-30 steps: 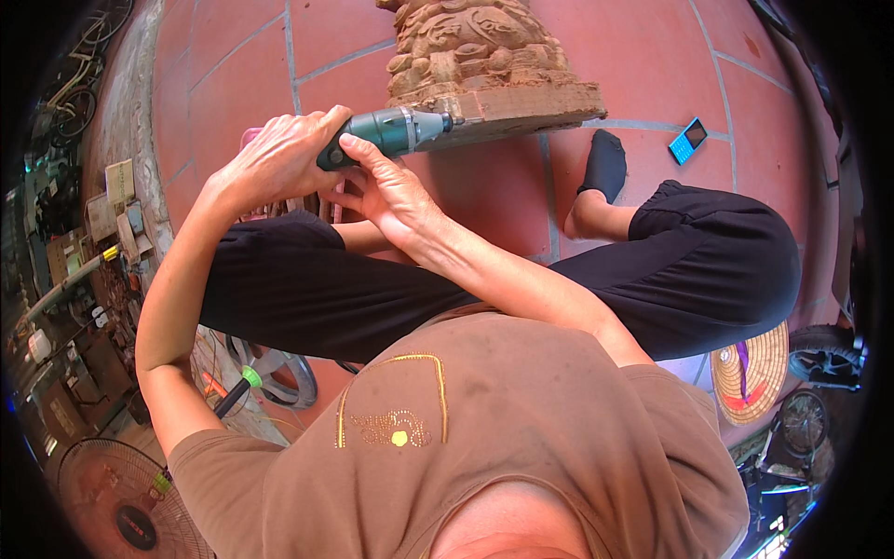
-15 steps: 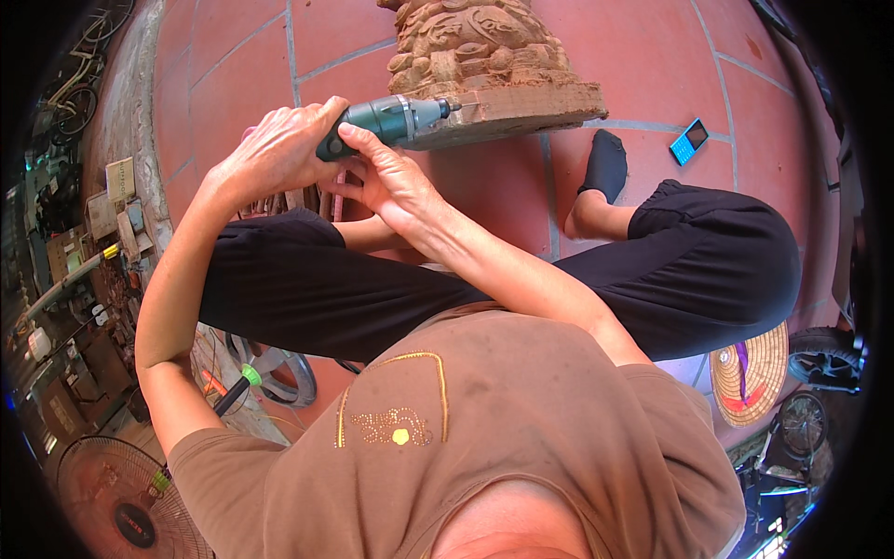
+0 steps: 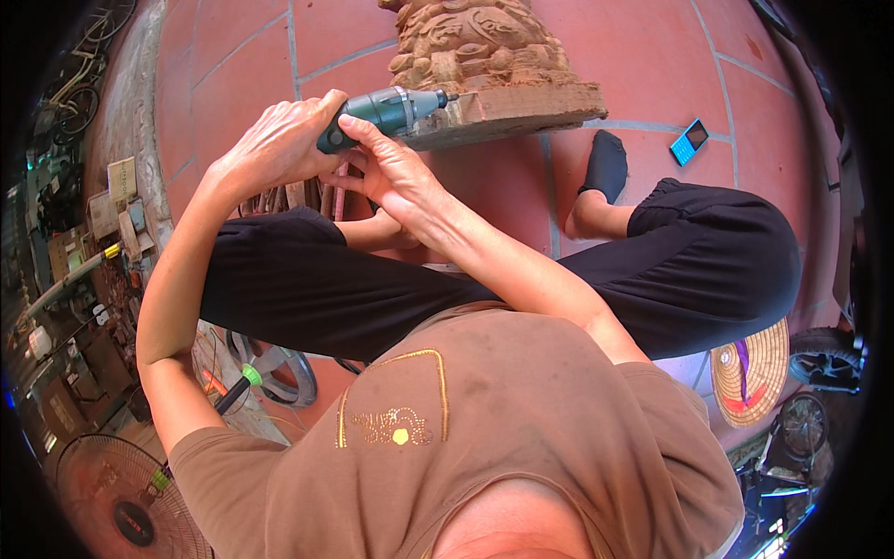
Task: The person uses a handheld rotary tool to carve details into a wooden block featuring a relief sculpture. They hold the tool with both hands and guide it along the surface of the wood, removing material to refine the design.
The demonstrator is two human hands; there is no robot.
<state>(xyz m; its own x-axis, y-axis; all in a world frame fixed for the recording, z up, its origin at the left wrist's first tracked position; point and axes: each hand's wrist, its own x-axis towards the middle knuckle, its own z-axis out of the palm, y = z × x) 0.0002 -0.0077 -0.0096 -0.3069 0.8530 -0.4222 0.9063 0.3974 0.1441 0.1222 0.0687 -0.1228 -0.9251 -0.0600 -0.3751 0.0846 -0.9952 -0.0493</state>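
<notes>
A dark green rotary tool [image 3: 389, 109] lies across both my hands with its nose pointing right. My left hand [image 3: 279, 144] is closed round its rear end. From below, my right hand [image 3: 399, 177] grips the body, thumb along the near side and fingers partly hidden underneath. The thin bit at the nose meets or hovers by the left part of the base of a carved wooden piece [image 3: 480, 47]; contact cannot be made out. That piece has rounded, rough reliefs above a thick flat base [image 3: 531, 104], and its top runs out of view.
Red floor tiles [image 3: 652, 56] surround the carving. A blue phone [image 3: 689, 143] lies to the right, past my socked foot [image 3: 606, 163]. Under my hands stand several thin sticks or tools [image 3: 279, 202]. A fan [image 3: 130, 508] is at lower left, a woven hat [image 3: 750, 377] at right.
The rotary tool has shifted slightly away from me, its nose a little higher along the base. Both hands still hold it, and the right hand has moved with it. The carving stays put.
</notes>
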